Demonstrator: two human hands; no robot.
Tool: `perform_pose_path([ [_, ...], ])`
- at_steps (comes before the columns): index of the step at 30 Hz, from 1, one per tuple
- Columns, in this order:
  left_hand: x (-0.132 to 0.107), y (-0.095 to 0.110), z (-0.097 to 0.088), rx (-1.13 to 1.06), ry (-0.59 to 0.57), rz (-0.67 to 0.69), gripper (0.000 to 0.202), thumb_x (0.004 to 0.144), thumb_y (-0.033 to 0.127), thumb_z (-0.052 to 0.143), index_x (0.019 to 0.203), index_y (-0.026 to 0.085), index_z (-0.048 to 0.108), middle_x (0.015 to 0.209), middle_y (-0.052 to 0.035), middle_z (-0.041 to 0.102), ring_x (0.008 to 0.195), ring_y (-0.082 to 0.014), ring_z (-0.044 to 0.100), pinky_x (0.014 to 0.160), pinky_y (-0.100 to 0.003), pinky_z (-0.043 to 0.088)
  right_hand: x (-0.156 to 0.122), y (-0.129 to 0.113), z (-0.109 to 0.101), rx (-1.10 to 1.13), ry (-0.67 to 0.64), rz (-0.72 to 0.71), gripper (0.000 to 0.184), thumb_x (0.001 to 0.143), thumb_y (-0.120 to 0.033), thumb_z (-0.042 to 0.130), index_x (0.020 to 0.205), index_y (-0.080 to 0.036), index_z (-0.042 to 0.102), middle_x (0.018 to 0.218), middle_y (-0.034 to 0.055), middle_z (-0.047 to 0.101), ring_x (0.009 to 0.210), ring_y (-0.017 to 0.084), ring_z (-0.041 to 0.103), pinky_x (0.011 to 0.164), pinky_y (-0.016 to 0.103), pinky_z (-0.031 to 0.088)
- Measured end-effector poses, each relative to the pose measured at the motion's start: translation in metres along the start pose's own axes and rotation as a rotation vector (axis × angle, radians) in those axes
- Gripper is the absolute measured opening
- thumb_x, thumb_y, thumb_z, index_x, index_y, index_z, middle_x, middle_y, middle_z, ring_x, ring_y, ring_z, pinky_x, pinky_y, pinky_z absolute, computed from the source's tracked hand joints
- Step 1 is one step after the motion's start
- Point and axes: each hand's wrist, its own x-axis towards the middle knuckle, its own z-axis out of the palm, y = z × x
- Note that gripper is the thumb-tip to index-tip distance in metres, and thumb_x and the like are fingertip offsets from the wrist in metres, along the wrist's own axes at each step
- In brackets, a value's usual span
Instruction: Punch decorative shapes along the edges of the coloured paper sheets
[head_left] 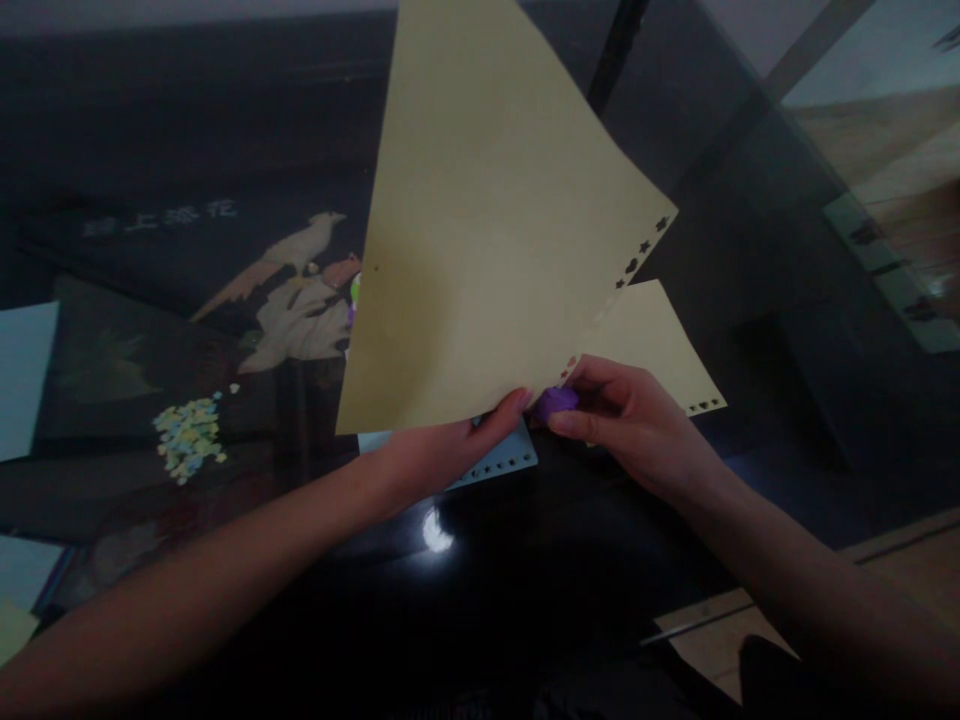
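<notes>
A large pale yellow paper sheet [487, 220] is held up over a dark glass table [585, 560]. Small shapes are punched along its right edge. My left hand [442, 450] pinches the sheet's lower edge from beneath. My right hand [637, 420] is closed on a small purple punch [556, 402] at the sheet's lower right corner. A second yellow sheet [652, 340] with a punched edge lies flat behind my right hand. A light blue sheet [502, 465] with punched holes lies under my left hand.
A pile of small coloured paper cut-outs [189, 438] lies at the left on the table. A bird picture [292, 290] shows beneath the glass. Pale blue paper [22, 375] sits at the left edge. The table's edge and wooden floor [885, 570] are at the right.
</notes>
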Motion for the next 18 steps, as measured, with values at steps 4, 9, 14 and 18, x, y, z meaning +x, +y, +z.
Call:
perform_pose_path([
  [4,0.0015,-0.0007,0.0018,0.012,0.006,0.008,0.025,0.091,0.037,0.046,0.087,0.028,0.069,0.072,-0.0035,0.072,0.088,-0.0221,0.068,0.076,-0.035,0.056,0.0014,0.0001,-0.0016,-0.005,0.022,0.004,0.019,0.069,-0.027,0.077,0.08,-0.02,0.063,0.078,-0.002,0.064,0.076,0.012,0.059,0.072,0.026,0.046],
  [9,0.0045,-0.0027,0.0036,0.012,0.021,0.003,0.023,0.09,0.036,0.046,0.087,0.028,0.068,0.069,-0.0035,0.071,0.085,-0.0212,0.068,0.074,-0.034,0.056,0.003,-0.0011,-0.0027,0.005,0.046,0.032,0.022,0.065,-0.023,0.079,0.081,-0.019,0.064,0.076,-0.0026,0.064,0.073,0.011,0.059,0.068,0.024,0.046],
  [14,0.0066,-0.0047,0.0029,0.03,0.018,-0.018,0.025,0.09,0.038,0.046,0.083,0.028,0.068,0.065,-0.0032,0.07,0.08,-0.0211,0.068,0.07,-0.033,0.055,0.0023,-0.0041,0.0,0.046,0.057,0.055,0.024,0.065,-0.023,0.079,0.085,-0.02,0.066,0.084,-0.0003,0.068,0.077,0.012,0.063,0.075,0.027,0.05],
  [18,0.0086,-0.0052,0.0005,-0.028,0.012,-0.048,0.029,0.09,0.038,0.045,0.073,0.026,0.066,0.062,-0.0023,0.068,0.077,-0.0209,0.068,0.073,-0.033,0.053,0.0013,-0.0061,0.0007,0.08,0.101,0.116,0.036,0.063,-0.025,0.081,0.095,-0.021,0.067,0.091,0.0015,0.071,0.083,0.014,0.065,0.084,0.032,0.051],
])
